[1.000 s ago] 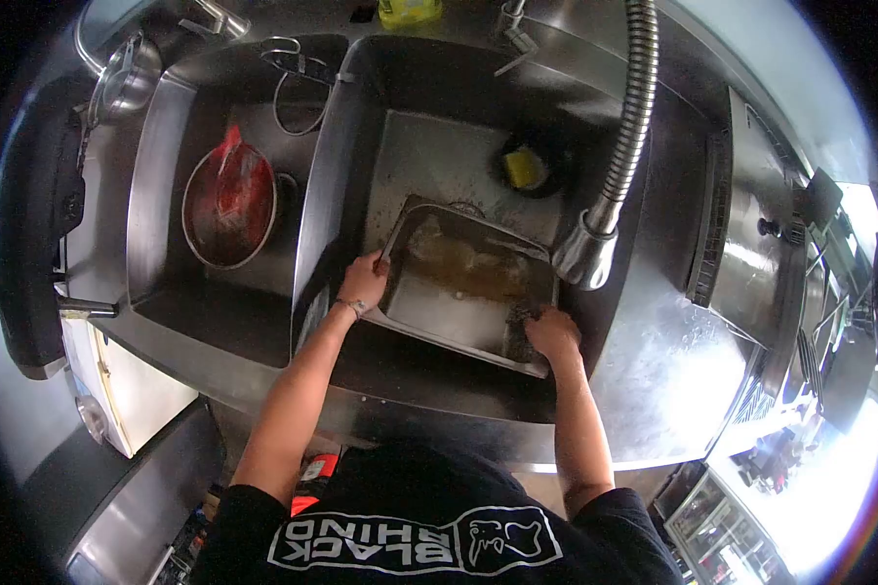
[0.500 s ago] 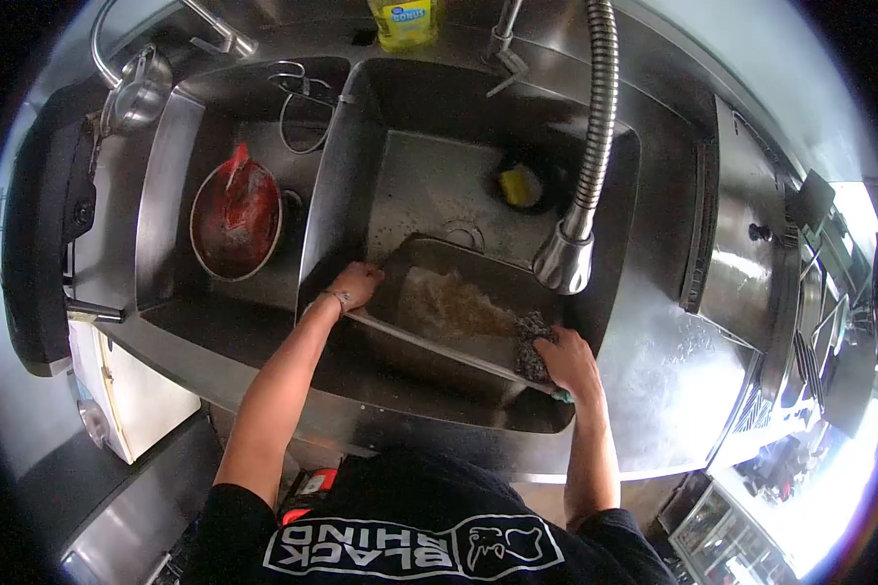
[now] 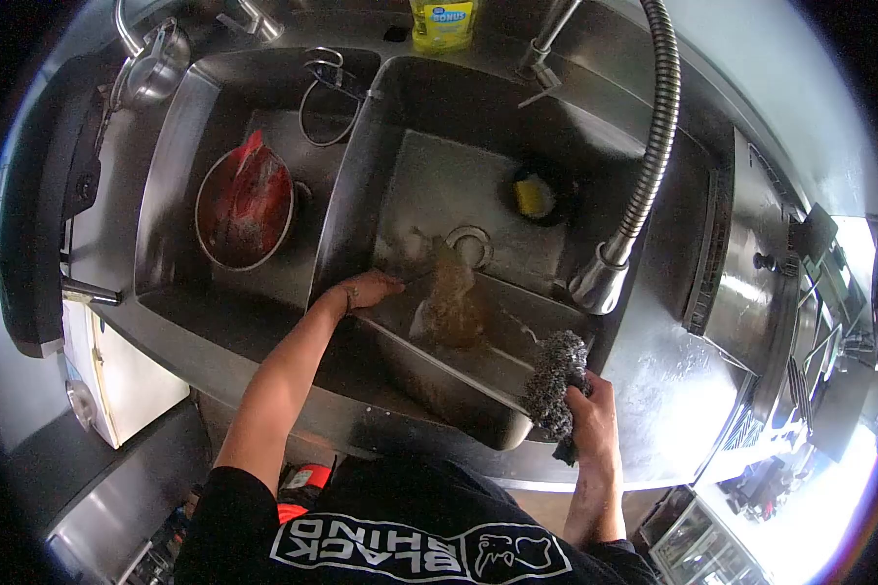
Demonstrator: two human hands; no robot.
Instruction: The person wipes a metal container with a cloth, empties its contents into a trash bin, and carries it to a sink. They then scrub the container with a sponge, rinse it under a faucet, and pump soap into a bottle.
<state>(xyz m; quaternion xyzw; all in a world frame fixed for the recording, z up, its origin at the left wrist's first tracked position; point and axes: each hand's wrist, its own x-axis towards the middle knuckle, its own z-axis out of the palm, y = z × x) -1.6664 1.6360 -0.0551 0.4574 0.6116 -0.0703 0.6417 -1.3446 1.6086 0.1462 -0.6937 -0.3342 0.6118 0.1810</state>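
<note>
A deep rectangular metal pan (image 3: 437,375) is tilted away from me in the right sink basin. Brownish water (image 3: 454,292) runs over its far side toward the round drain (image 3: 471,244). My left hand (image 3: 369,290) is closed on the pan's left end, fingers over the rim. At the pan's right end, my right hand (image 3: 593,414) grips a bushy grey steel wool scrubber (image 3: 556,378), held over the near right corner.
In the left basin lies a round pot (image 3: 247,210) with a red item inside. A yellow sponge (image 3: 532,197) sits in a dark round dish at the back right. The hose faucet's spray head (image 3: 600,283) hangs over the right basin. Behind stands a yellow soap bottle (image 3: 443,24).
The pan has tipped away from me, and its water now spills toward the drain. My right hand has lifted the steel wool from inside the pan toward me.
</note>
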